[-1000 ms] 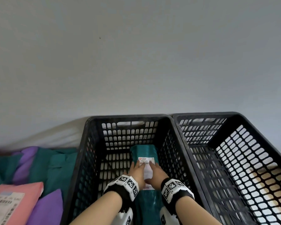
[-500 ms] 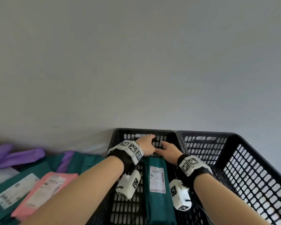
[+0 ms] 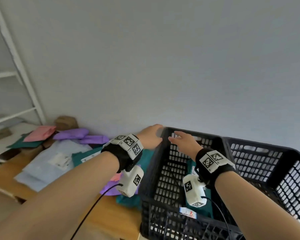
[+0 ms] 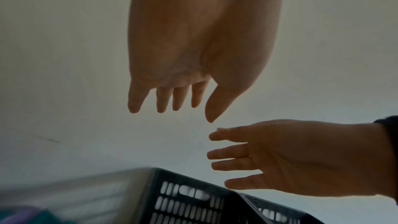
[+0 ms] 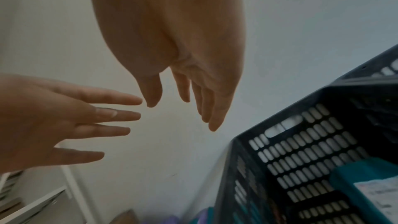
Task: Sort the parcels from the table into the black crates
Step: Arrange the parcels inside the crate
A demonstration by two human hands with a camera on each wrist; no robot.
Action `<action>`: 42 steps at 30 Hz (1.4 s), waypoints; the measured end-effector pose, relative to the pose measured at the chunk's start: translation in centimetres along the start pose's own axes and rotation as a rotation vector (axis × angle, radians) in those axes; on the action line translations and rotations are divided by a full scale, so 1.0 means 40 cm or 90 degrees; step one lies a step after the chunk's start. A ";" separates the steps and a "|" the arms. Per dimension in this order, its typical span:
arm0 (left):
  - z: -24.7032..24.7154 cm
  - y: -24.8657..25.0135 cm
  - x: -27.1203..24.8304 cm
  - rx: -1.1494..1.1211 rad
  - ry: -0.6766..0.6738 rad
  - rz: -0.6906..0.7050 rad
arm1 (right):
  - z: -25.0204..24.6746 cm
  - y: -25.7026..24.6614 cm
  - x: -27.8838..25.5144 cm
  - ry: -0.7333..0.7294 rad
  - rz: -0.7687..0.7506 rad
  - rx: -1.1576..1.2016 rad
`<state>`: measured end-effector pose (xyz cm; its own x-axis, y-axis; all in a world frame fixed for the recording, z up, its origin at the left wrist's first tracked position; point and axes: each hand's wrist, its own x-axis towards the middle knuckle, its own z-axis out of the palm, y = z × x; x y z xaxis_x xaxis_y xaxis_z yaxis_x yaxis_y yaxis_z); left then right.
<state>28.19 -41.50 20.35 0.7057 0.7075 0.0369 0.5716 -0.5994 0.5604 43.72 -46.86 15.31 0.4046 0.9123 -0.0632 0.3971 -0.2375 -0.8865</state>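
Two black crates stand side by side: the left crate (image 3: 164, 170) holds a green parcel (image 3: 190, 168) with a white label, also seen in the right wrist view as the green parcel (image 5: 355, 186); the right crate (image 3: 267, 163) shows nothing inside. My left hand (image 3: 151, 135) hovers above the left crate's far left corner, fingers straight and empty. My right hand (image 3: 182, 141) hangs over that crate, fingers spread, holding nothing. On the wooden table (image 3: 5, 174) to the left lie pink parcel (image 3: 40, 133), purple parcels (image 3: 73, 134), a pale blue parcel (image 3: 54, 160) and green ones.
A white shelf frame (image 3: 17, 63) rises at the far left. A brown box (image 3: 65, 122) sits against the grey wall behind the parcels. Cables run from both wrist cameras toward me.
Both hands have let go of the green parcel, risen out of the left crate and swung left. My view has turned left, bringing the table's parcels in.
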 end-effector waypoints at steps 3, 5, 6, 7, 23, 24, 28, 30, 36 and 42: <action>-0.049 -0.069 -0.073 0.022 0.019 -0.035 | 0.093 -0.052 -0.024 -0.028 -0.018 0.011; -0.080 -0.128 -0.113 0.022 0.037 -0.069 | 0.161 -0.079 -0.037 -0.042 -0.018 0.028; -0.096 -0.158 -0.132 0.016 0.045 -0.087 | 0.196 -0.090 -0.042 -0.047 -0.020 0.030; -0.112 -0.185 -0.153 0.013 0.054 -0.098 | 0.231 -0.099 -0.047 -0.052 -0.020 0.028; -0.218 -0.702 -0.311 -0.034 -0.050 -0.129 | 0.680 -0.150 -0.022 -0.003 0.105 -0.085; -0.211 -0.726 -0.315 -0.041 -0.060 -0.127 | 0.698 -0.142 -0.026 0.007 0.120 -0.092; -0.180 -0.809 -0.321 -0.080 -0.106 -0.123 | 0.763 -0.103 -0.026 0.022 0.173 -0.073; -0.157 -0.847 -0.310 -0.111 -0.127 -0.126 | 0.789 -0.083 -0.021 0.029 0.199 -0.072; -0.096 -0.928 -0.247 -0.141 -0.180 -0.143 | 0.843 -0.016 0.031 0.057 0.276 -0.042; -0.026 -0.990 -0.146 -0.132 -0.221 -0.190 | 0.854 0.055 0.119 0.045 0.320 -0.006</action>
<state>1.01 -21.51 -1.21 0.6422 0.6495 -0.4071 0.6988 -0.2779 0.6591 18.38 -31.66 -2.61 0.6019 0.6600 -0.4495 0.1461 -0.6444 -0.7506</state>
